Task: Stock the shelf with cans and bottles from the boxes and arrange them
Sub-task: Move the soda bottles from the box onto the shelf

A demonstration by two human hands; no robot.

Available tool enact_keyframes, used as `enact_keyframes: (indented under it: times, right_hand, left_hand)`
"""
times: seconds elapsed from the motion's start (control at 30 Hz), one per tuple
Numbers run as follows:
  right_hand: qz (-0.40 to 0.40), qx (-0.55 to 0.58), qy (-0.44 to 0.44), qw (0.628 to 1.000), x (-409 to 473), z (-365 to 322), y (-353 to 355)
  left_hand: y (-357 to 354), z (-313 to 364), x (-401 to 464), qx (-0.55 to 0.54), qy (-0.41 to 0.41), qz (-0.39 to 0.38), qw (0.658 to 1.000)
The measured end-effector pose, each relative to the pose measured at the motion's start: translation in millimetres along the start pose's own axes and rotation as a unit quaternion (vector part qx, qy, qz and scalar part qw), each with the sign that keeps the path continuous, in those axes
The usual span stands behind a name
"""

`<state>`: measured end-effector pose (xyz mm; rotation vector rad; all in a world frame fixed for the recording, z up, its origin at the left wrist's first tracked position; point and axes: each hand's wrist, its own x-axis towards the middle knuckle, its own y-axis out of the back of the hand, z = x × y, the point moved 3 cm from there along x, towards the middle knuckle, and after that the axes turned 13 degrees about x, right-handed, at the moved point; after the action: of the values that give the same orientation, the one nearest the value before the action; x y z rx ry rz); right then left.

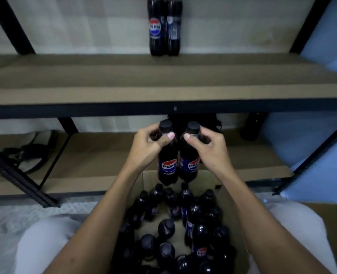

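Head view: a seated person lifted two Pepsi bottles clear of the cardboard box [219,180] between their knees, one in each hand. The left hand [150,144] curled round the neck of the left bottle [166,163], thumb pressed just under its black cap; the right hand [210,144] gripped the right bottle [189,165] the same way. Both bottles hung upright, long axes vertical, shoulders nearly touching. The upper shelf [104,91] lay ahead of and above both hands, where two Pepsi bottles [164,26] already stood side by side against the back wall. Many more bottles [183,224] remained in the box. Neither hand looked nearer the shelf, so the pair would likely go up together.
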<state>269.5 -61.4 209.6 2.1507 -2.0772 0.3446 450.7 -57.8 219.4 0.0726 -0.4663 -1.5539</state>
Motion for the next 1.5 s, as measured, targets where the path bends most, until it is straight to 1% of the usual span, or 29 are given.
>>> enact_keyframes:
  times: [0.1, 0.23, 0.33, 0.43, 0.53, 0.7, 0.9, 1.03, 1.1, 1.2, 1.27, 1.4, 1.5]
  right_hand:
    - [-0.007, -0.012, 0.049, 0.999, 24, -53, -1]
    - [0.026, -0.011, 0.104, 0.994, 57, -116, -4]
    - [0.040, 0.002, 0.142, 0.989, 80, -155, -11]
    - [0.056, 0.015, 0.164, 0.985, 102, -182, -14]
    - [0.065, -0.010, 0.176, 0.982, 125, -195, -14]
    - [0.074, -0.032, 0.169, 0.982, 158, -194, -9]
    - [0.063, -0.028, 0.175, 0.982, 174, -188, -10]
    - [0.061, -0.012, 0.195, 0.979, 174, -183, -11]
    - [0.057, 0.005, 0.200, 0.978, 173, -176, -10]
    - [0.032, 0.026, 0.184, 0.982, 168, -161, -9]
    - [0.018, 0.036, 0.174, 0.984, 160, -149, -6]
    - [-0.013, 0.011, 0.139, 0.990, 140, -114, 1]
    - [-0.019, -0.049, 0.104, 0.993, 134, -81, 12]
  left_hand:
    - [19, 51, 22, 0.031, -0.037, 0.009, 0.999]
    - [40, 117, 56, 0.035, -0.056, 0.032, 0.997]
    - [55, 158, 80, 0.057, -0.080, 0.053, 0.994]
    - [64, 183, 101, 0.076, -0.085, 0.071, 0.991]
    - [68, 193, 119, 0.073, -0.078, 0.080, 0.991]
    - [65, 193, 144, 0.072, -0.076, 0.083, 0.991]
    - [63, 178, 175, 0.092, -0.050, 0.116, 0.988]
    - [59, 170, 178, 0.111, -0.078, 0.121, 0.983]
    - [56, 162, 172, 0.092, -0.093, 0.112, 0.985]
    - [52, 146, 162, 0.028, -0.098, 0.093, 0.990]
    - [47, 134, 154, 0.026, -0.098, 0.094, 0.990]
    - [34, 90, 139, 0.103, -0.067, 0.088, 0.988]
    - [30, 63, 130, 0.215, -0.041, 0.124, 0.968]
